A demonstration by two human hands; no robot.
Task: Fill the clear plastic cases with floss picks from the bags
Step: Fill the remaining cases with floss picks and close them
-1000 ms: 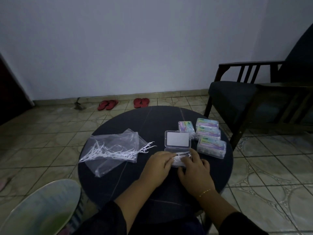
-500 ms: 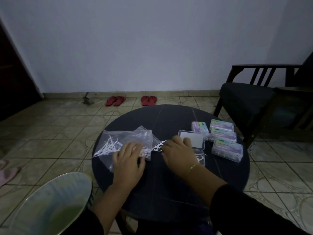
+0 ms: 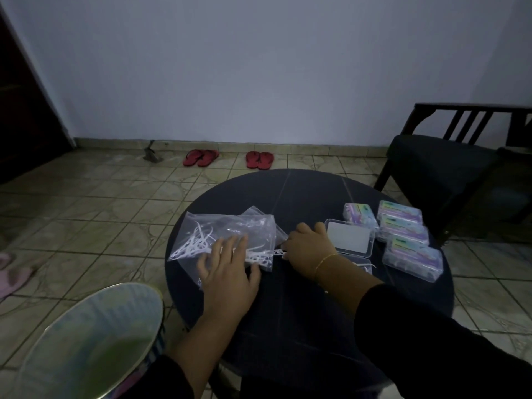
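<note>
Lying crosswise – bag (image 3: 230, 234) mouth toward right hand (image 3: 309, 251)

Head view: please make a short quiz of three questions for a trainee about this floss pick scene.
1. True or false: the left hand lies flat on the plastic bag.
2. Where is the right hand? A. on the chair B. at the bag's mouth, by the floss picks C. on the floor
3. Fill in: the open clear case lies to the ___ of the filled cases.

Key: 1 true; 2 B; 3 left.
</note>
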